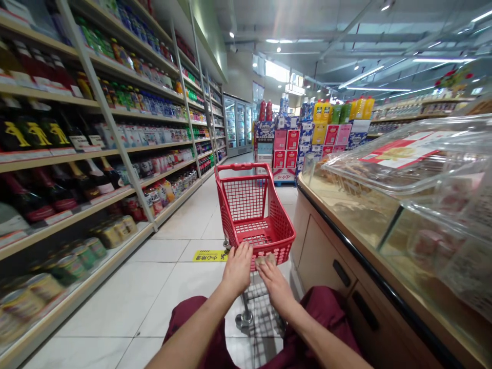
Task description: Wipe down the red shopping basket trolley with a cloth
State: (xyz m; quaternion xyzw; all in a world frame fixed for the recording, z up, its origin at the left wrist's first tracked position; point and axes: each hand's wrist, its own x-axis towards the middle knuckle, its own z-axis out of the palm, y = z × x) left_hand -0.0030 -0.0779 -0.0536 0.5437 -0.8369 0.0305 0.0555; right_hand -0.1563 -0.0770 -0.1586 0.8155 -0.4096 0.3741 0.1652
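A red plastic shopping cart (282,225) stands in the aisle before my knees, its low end towards me and its handle at the far side. My left hand (237,269) lies on the near edge of its basket, fingers stretched out and close together. Under the fingers of my right hand (275,287) is a crumpled grey-brown cloth (266,260), pressed against the near wall of the basket. The basket's bottom shows through with no goods on it. Below, a caster wheel (244,319) rests on the tiles.
Shelves of bottles and cans (154,177) line the left side. On the right runs a wood-sided display counter (326,251) with clear plastic covers. Stacked drink boxes (286,148) stand beyond the cart. A yellow floor sticker (209,255) lies left of it.
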